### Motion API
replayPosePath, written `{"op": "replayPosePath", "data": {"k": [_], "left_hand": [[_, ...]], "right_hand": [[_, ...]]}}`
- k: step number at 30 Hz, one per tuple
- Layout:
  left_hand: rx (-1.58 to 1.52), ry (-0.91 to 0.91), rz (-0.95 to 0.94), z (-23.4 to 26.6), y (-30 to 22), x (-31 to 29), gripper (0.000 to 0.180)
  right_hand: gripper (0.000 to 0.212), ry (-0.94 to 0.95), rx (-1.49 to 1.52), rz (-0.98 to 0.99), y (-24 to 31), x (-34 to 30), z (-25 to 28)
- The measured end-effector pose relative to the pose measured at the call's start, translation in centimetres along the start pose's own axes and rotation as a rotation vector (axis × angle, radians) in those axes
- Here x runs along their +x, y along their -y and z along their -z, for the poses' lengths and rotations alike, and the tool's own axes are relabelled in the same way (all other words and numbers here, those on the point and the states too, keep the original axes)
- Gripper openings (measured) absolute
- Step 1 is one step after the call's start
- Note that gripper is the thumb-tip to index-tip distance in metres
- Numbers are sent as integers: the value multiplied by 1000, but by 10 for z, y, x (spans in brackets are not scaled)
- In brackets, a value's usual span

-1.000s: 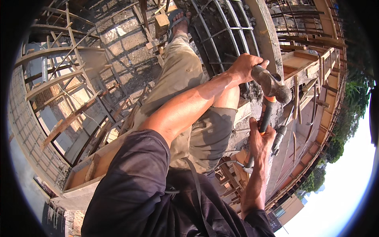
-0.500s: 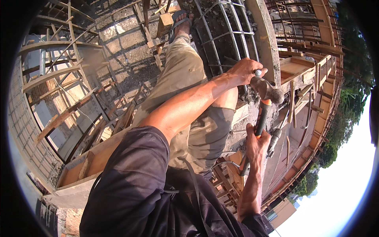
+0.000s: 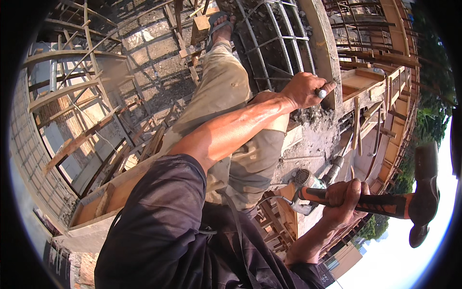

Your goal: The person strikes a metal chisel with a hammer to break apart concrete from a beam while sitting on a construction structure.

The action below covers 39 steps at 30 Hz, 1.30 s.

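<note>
My left hand (image 3: 305, 90) is closed around a metal rod whose round grey end (image 3: 321, 93) sticks out by the thumb. The rest of the rod is hidden by the fist, which sits against the rough edge of the concrete beside a wooden board. My right hand (image 3: 344, 200) grips a hammer by its black and orange handle (image 3: 382, 204). The dark steel hammer head (image 3: 425, 188) is out at the far right, well apart from the rod. Behind the right hand, a corded power tool (image 3: 313, 181) lies on the concrete ledge, partly covered.
A cage of steel bars (image 3: 284, 38) runs along the formwork board (image 3: 325, 53) beyond my left hand. My sandalled foot (image 3: 221, 26) is near the top. Timber formwork (image 3: 370, 82) stands to the right, and planks (image 3: 79, 144) and scaffolding lie below on the left.
My right hand has swung the hammer away from the rod, down and to the right. The left hand stays nearly in place, tilted slightly. More of the power tool shows.
</note>
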<state>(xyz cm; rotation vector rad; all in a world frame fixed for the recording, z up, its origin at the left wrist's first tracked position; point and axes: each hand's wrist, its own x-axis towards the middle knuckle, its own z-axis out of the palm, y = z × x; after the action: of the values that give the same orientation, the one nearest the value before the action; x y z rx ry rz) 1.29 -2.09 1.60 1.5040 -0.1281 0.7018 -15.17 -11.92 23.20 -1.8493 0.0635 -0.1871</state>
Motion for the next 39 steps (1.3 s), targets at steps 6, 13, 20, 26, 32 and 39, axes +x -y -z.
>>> {"op": "replayPosePath", "data": {"k": [6,13,20,26,32,39], "left_hand": [[72,-81,28,6,23,13,46],[115,-60,219,5,21,18,45],[59,-10,323,6,25,17,48],[151,-41,266,11,25,21,45],[81,24,276,9,28,15,40],[136,76,305,15,34,16,40]], "right_hand": [[34,47,-116,57,-9,-1,-1],[36,47,-219,47,-52,31,-18],[39,158,-713,-471,-75,30,-18],[36,51,153,137,15,59,-14],[40,274,-801,-488,-102,51,-16],[31,59,-401,-338,-33,32,-28]]}}
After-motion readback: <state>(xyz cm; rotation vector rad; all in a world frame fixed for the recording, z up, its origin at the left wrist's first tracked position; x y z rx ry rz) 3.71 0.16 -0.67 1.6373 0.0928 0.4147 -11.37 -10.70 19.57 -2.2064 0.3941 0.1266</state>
